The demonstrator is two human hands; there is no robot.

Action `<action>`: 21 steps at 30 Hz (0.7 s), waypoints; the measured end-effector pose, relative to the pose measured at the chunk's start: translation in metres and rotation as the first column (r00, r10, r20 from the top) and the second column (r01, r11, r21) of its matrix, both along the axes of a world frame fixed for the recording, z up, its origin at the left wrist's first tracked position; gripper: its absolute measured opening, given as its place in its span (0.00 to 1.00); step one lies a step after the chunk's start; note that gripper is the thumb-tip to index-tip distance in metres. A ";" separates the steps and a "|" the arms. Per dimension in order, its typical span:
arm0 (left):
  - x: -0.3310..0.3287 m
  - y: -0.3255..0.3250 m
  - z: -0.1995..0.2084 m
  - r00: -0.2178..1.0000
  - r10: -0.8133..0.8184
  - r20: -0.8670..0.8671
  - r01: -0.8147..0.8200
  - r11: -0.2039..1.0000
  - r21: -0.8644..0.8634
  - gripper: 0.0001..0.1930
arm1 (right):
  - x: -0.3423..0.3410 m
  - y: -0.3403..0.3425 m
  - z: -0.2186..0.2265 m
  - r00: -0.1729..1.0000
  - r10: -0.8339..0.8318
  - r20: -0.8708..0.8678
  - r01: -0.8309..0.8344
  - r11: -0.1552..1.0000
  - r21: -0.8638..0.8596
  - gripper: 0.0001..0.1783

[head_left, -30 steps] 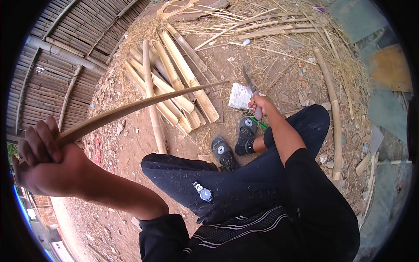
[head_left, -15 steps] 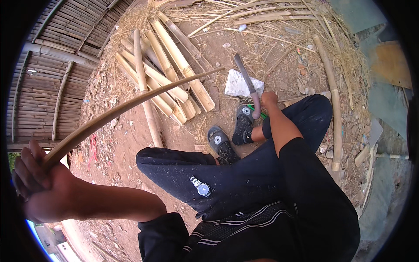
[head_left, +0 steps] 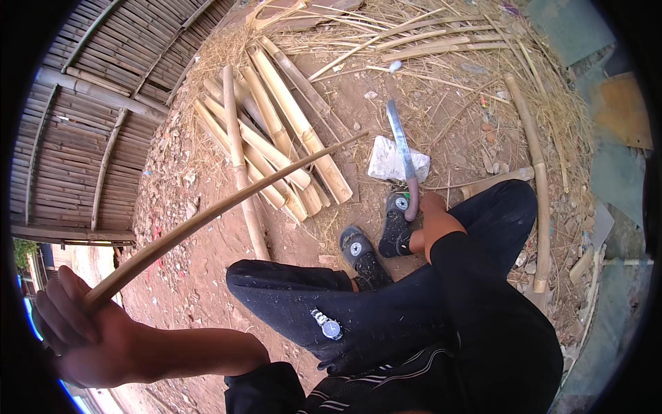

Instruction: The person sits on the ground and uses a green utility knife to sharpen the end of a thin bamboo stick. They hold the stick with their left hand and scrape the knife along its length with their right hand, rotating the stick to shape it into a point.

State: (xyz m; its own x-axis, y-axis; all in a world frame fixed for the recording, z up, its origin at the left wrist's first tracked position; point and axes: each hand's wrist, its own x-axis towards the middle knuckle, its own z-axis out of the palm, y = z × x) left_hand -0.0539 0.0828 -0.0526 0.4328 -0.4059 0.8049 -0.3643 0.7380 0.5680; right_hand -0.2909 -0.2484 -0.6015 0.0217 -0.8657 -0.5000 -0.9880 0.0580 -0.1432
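My left hand (head_left: 93,331), at the far left, is closed round the thick end of a long, slightly curved bamboo strip (head_left: 214,222). The strip slants up and away over the ground, its thin tip near a white stone block (head_left: 389,160). A machete (head_left: 401,141) leans across that block, blade pointing away and its curved handle beside my right shoe (head_left: 396,210). Right next to the handle is my right hand (head_left: 436,207); its fingers are mostly hidden, so a grip on the handle cannot be made out. A silver wristwatch (head_left: 329,327) lies on my dark trousers.
Split bamboo halves (head_left: 300,117) lie piled ahead on the left, with a bamboo pole (head_left: 238,162) among them. Thin strips (head_left: 441,41) and shavings cover the far ground. Another pole (head_left: 534,165) lies at my right. A bamboo-slat wall (head_left: 76,152) stands on the left.
The view has shifted, so the scene sits lower. My right hand has come down closer to the shoe and the machete handle. The left hand still holds the bamboo strip.
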 end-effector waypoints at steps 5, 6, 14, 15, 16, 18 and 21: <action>0.000 0.002 -0.003 0.993 0.102 -0.056 -0.105 0.994 -0.041 0.10 | 0.009 -0.015 0.038 0.999 0.002 -0.042 -0.002 1.000 -0.005 0.18; 0.000 0.002 -0.003 0.999 0.035 -0.040 -0.036 0.999 -0.025 0.10 | 0.012 -0.027 0.047 0.997 0.040 -0.067 -0.038 0.999 0.024 0.18; -0.007 0.002 -0.018 0.995 0.056 -0.079 -0.061 0.996 -0.059 0.14 | -0.006 -0.149 0.152 0.947 0.296 -0.127 -0.212 0.870 0.446 0.10; -0.011 -0.001 -0.021 0.989 0.100 -0.105 -0.109 0.990 -0.085 0.14 | -0.013 -0.153 0.177 0.967 0.250 -0.038 -0.214 0.888 0.407 0.14; -0.016 -0.003 -0.023 0.980 0.151 -0.128 -0.165 0.981 -0.104 0.15 | -0.010 -0.145 0.213 0.975 0.214 0.058 -0.220 0.902 0.371 0.19; -0.036 -0.009 -0.022 0.907 0.340 -0.248 -0.378 0.917 -0.129 0.17 | -0.008 -0.094 0.273 0.690 0.083 0.719 -0.302 0.936 0.181 0.24; -0.045 -0.001 -0.025 0.925 0.303 -0.229 -0.340 0.929 -0.146 0.18 | -0.008 0.012 0.343 -0.051 0.009 0.999 -0.436 0.900 -0.031 0.22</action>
State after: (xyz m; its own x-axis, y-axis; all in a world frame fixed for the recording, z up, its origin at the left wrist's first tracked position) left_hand -0.0985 0.0819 -0.0781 0.6744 -0.0742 0.7347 -0.4922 0.6964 0.5222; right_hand -0.2990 -0.2364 -0.2584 0.8254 -0.5604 0.0691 0.1538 0.1053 -0.9825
